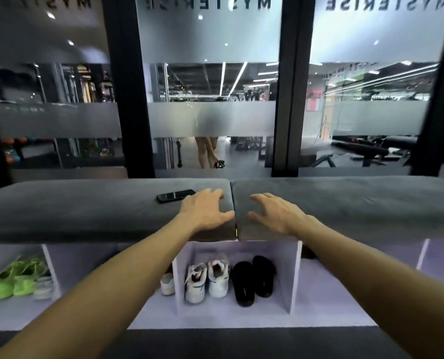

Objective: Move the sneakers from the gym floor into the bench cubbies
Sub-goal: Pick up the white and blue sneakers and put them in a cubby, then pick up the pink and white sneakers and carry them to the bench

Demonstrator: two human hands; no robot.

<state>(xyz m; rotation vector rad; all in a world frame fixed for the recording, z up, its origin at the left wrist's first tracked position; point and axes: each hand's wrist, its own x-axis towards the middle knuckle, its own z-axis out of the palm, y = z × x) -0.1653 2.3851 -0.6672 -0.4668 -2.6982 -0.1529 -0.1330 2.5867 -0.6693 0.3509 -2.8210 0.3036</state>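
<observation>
The main risk, as I judge it, is the phone (175, 195) lying on the desk (86, 211) cushion just beside the left hand (205, 211): a careless sweep could knock it off. Both arms reach forward at mid-frame, palms down. The left hand rests spread on the cushion edge; the right hand (275, 213) hovers or touches nearby, fingers loosely spread, holding nothing. White sneakers (206, 279) already sit in the centre cubby beside black slippers (253, 279); green sneakers (16, 279) fill the lower-left cubby.
</observation>
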